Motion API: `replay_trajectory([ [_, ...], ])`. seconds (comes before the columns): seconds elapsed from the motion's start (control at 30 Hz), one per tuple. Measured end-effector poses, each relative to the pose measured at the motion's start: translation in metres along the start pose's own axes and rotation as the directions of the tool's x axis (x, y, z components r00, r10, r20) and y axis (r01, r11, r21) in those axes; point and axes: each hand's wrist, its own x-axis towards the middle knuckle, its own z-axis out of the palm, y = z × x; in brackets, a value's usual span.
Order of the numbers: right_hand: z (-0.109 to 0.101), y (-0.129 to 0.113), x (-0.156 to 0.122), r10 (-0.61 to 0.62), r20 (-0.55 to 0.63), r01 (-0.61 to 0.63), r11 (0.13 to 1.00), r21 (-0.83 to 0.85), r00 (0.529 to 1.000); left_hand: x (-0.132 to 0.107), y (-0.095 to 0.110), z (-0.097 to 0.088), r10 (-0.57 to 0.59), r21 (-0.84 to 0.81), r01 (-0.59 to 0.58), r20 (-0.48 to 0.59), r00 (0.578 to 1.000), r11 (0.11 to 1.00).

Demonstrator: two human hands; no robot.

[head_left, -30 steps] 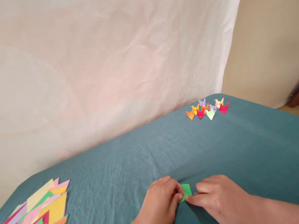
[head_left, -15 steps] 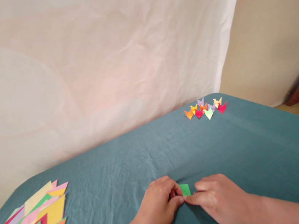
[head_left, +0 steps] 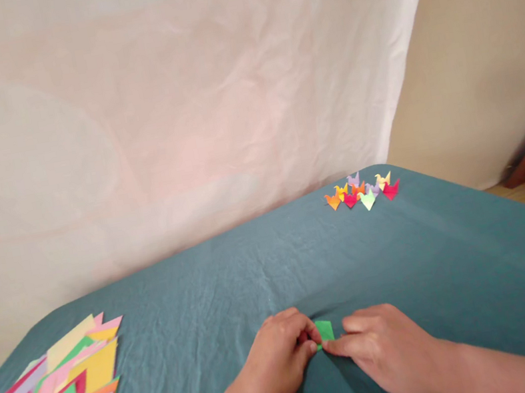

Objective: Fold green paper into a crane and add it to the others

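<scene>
A small folded piece of green paper [head_left: 325,330] lies on the dark green cloth between my two hands. My left hand [head_left: 284,348] has its thumb and fingertips closed on the paper's left side, covering part of it. From the right, the index fingertip of my right hand [head_left: 383,344] presses the paper's lower edge, close to the left thumb. The other fingers of that hand are curled in. How the paper is folded under the fingertips is hidden.
A loose pile of coloured paper sheets [head_left: 73,392] is spread at the left of the cloth-covered table [head_left: 199,296]. Several small folded paper birds [head_left: 367,199] stand near the far right corner. A pale hanging sheet [head_left: 207,111] backs the table.
My left thumb has shifted slightly left and up along the paper, leaving a little more of its lower edge visible. The right hand has barely moved. The view has shifted slightly.
</scene>
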Motion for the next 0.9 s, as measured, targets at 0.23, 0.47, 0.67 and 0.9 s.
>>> replay_trajectory([
  [0.23, -0.002, -0.006, 0.002, -0.077, 0.009, 0.077, 0.997, -0.032, 0.997, -0.003, 0.000, 0.001, 0.006, 0.082, -0.003, -0.045, 0.999, 0.997],
  [0.47, -0.004, -0.004, 0.000, -0.052, 0.056, 0.058, 0.992, -0.108, 0.997, -0.003, 0.000, 0.000, 0.024, 0.103, -0.021, -0.032, 0.999, 0.994],
  [0.67, -0.009, 0.002, 0.001, 0.003, 0.083, 0.003, 0.998, -0.067, 0.997, -0.003, 0.000, -0.001, 0.016, 0.096, -0.014, -0.015, 1.000, 0.995],
  [0.9, -0.012, 0.005, 0.001, 0.045, 0.065, -0.043, 0.999, -0.033, 0.997, -0.003, 0.001, -0.002, 0.005, 0.081, -0.004, -0.011, 1.000, 0.997],
])
